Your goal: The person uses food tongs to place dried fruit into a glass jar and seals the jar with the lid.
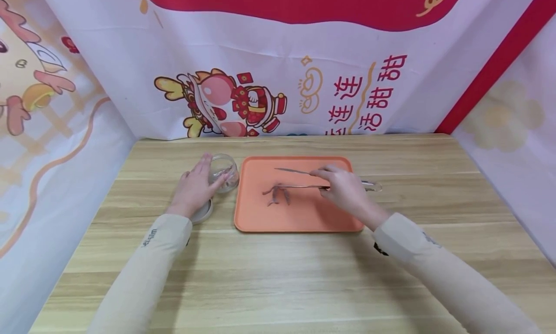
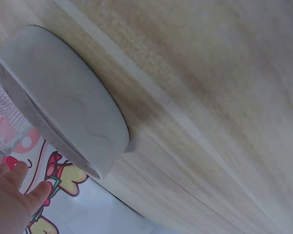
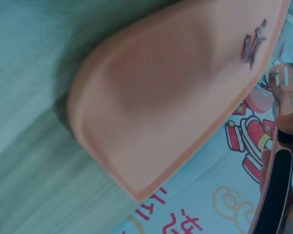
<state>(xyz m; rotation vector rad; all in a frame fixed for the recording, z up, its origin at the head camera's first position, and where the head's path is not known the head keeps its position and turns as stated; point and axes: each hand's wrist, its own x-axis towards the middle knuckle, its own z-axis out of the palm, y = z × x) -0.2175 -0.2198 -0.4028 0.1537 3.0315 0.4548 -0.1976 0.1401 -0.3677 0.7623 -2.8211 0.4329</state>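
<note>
My left hand [image 1: 194, 187] grips a clear glass jar [image 1: 232, 176] from its left side, thumb on the near side. Some dark strips show inside. Beside the wrist lies a round, pale lid [image 1: 204, 213], large in the left wrist view [image 2: 63, 97]. My right hand [image 1: 345, 189] holds metal food tongs [image 1: 299, 186] with dark grip inlays and a slotted, fork-like end [image 3: 284, 80]. Their arms stand apart over an orange tray [image 1: 260, 218]. Several shrivelled, dark reddish strips [image 1: 275, 197] lie on the tray near the lower tip; whether it touches them I cannot tell.
A wood-grain table [image 1: 269, 276] carries everything. Behind it hangs a white printed cloth [image 1: 269, 49] with red patterns, and more printed cloth closes off both sides. The tray's raised rim [image 1: 299, 231] runs all round.
</note>
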